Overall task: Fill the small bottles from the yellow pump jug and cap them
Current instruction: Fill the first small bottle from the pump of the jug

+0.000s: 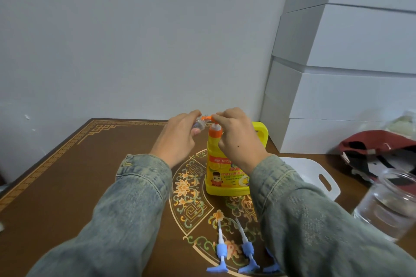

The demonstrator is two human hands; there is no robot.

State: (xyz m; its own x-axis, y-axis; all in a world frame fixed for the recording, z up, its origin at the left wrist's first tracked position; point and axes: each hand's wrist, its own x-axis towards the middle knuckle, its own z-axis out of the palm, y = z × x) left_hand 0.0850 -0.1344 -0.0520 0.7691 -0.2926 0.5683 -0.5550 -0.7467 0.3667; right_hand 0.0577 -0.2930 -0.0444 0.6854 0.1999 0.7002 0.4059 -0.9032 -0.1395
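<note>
The yellow pump jug [221, 171] stands upright at the middle of the brown patterned table [74, 177]. My right hand [236, 135] rests on top of its orange pump head [208, 118], fingers curled over it. My left hand [177, 137] grips a small clear bottle [199, 124] and holds its mouth at the orange nozzle tip. Three blue pump caps [221, 252] with white dip tubes lie on the table near me; the rightmost one is partly hidden by my right sleeve.
A white handled tray [324, 177] lies right of the jug. A clear glass jar [389, 204] stands at the right edge, with a red cap [371, 148] behind it. Stacked white boxes [337, 87] fill the back right against the wall.
</note>
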